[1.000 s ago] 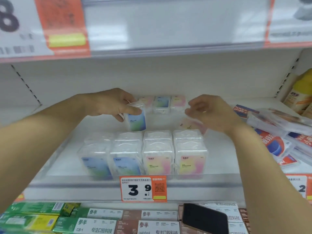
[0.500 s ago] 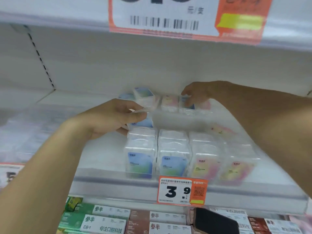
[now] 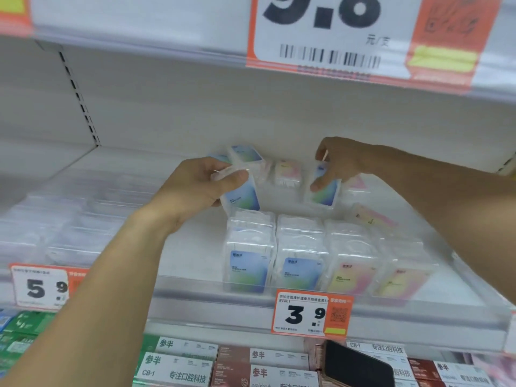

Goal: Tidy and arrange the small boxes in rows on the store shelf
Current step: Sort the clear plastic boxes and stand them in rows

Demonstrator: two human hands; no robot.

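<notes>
A white store shelf (image 3: 192,247) is seen from above and in front, with two bare arms reaching in from the lower left and the right edge of the frame. Just left of centre, a clear blue-labelled box (image 3: 241,192) is gripped by the left hand (image 3: 195,188), thumb laid across its top and fingers curled behind it; the box is held tilted above the shelf, behind the front row. Right of centre, a second blue-and-green box (image 3: 325,192) is pinched at its upper edge by the right hand (image 3: 339,163), fingers curled round it, and is likewise tilted. Whether it touches the shelf cannot be told.

Four rows of clear plastic boxes (image 3: 300,258) stand upright at the shelf's front, centre to right of the frame: two blue-labelled to the left, two pink-and-yellow to the right. Further boxes are seen at the back wall: a blue one (image 3: 247,156) tipped on others, and a pink one (image 3: 287,171) between the hands. A pink box (image 3: 371,216) lies flat at mid-right.

A "3.9" price tag (image 3: 310,314) is fixed to the shelf edge at lower centre, a "5.9" tag (image 3: 42,287) at lower left, a "9.8" tag (image 3: 349,34) at the top. A dark phone (image 3: 357,367) rests on cartons at the bottom.
</notes>
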